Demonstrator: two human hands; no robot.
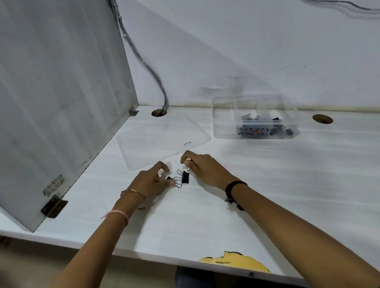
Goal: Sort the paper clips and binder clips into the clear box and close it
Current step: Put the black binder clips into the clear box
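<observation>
Flanking binder clips [182,177] – left hand [153,180], right hand [202,166], fingers curled.

No text, number or brand can be read anywhere in this view. The patterned card [259,131] inside the clear box [253,115] carries a flower-like print in dark and red, but no letters can be made out on it. The worn sticker [52,185] on the grey side panel [42,91] is scraped and blurred, so nothing on it is legible. The dark line [345,3] on the white wall is only a scribble and forms no word. The black binder clips [184,176] on the counter [288,191] show no marking at this sharpness.
</observation>
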